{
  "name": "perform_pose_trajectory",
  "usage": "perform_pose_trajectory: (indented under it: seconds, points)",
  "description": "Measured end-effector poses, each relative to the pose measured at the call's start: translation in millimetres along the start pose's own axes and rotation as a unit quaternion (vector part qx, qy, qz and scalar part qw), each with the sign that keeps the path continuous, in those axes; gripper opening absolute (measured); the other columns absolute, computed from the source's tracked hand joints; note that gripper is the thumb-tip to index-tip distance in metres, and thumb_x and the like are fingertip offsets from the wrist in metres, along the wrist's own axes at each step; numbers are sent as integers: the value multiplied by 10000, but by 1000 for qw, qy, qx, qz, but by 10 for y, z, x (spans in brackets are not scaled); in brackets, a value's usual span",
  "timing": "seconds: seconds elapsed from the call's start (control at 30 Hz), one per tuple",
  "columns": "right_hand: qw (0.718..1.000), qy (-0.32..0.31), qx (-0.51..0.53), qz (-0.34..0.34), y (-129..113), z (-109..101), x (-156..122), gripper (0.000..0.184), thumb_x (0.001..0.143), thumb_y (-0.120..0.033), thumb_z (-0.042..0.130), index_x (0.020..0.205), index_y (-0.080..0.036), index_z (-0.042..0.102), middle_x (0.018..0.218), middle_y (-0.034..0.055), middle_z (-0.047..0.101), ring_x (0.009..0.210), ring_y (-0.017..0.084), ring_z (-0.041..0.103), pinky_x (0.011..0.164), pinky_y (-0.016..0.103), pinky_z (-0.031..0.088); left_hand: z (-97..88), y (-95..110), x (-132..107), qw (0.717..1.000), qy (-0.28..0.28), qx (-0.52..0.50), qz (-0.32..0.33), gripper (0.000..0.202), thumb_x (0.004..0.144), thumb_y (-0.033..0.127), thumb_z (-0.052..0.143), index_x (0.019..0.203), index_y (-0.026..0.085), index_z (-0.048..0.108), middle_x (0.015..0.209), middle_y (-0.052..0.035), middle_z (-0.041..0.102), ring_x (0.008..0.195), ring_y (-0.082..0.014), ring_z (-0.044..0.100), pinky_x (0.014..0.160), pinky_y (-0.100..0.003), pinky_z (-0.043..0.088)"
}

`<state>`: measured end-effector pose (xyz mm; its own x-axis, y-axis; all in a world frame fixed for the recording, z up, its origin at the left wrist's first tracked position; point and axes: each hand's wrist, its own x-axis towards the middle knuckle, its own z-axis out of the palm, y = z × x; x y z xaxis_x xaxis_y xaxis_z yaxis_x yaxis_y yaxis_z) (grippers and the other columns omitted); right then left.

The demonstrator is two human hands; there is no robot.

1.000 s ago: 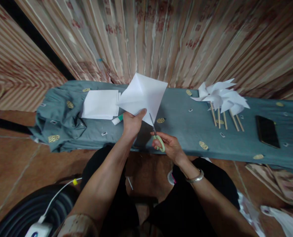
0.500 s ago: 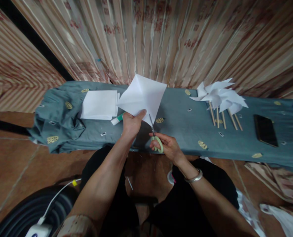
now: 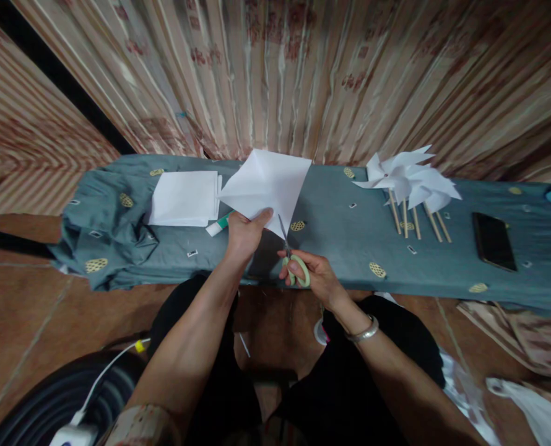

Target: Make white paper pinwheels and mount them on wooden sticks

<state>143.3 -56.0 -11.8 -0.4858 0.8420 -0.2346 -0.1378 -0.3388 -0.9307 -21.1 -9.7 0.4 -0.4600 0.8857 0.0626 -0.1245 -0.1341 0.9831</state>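
Observation:
A white square of paper (image 3: 273, 179) with fold lines is pinched at its near side by my left hand (image 3: 247, 234), thumb on top. My right hand (image 3: 313, 272) has its fingers in the light green handles of a pair of scissors (image 3: 301, 270). The scissor blades point away from me and lie at the paper's near corner, one blade showing above the sheet. Partly behind my left hand, a green and white tube (image 3: 218, 224) rests on the cloth. A stack of white paper (image 3: 185, 198) lies to the left.
Several white paper pinwheels (image 3: 408, 176) on wooden sticks lie to the right on the grey-green cloth (image 3: 335, 248). Farther right is a black phone (image 3: 493, 241). A pleated curtain (image 3: 275, 74) hangs behind the bench. A black round object (image 3: 66, 402) stands at lower left.
The paper's far edge has tipped slightly lower. My hands keep nearly the same places, and the scissor handles have shifted a little to the right. The whole view has moved slightly.

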Motion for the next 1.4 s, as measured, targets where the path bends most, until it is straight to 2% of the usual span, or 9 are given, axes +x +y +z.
perform_pose_trajectory:
  seconds: [0.13,0.43,0.73,1.4]
  points:
    - [1000,-8,-16,-11,3,-16,2,491,691,-540,760,1024,-183,711,689,5,681,548,81,576,506,207,444,18,1,-28,1000,-1,2,-11,217,586,304,757,691,146,651,678,-43,681,639,-172,611,650,-298,534]
    - [1000,-1,-11,0,33,-9,17,531,682,-568,756,1037,-178,701,678,-4,659,544,81,568,518,215,452,35,-9,-27,1000,11,2,-10,248,588,287,769,744,118,675,770,-77,709,673,-175,632,681,-299,524]
    - [1000,2,0,7,1,28,12,539,650,-573,774,1002,-173,695,645,-23,648,525,70,558,512,209,444,32,0,-25,1000,13,11,-14,227,579,311,758,676,138,646,665,-44,666,613,-161,589,594,-286,517]
    - [1000,11,7,1,-3,3,15,525,652,-552,781,996,-167,688,639,-24,656,525,67,561,506,204,431,54,2,-64,999,4,21,-26,232,592,279,749,738,111,684,790,-84,710,704,-207,644,700,-335,534]
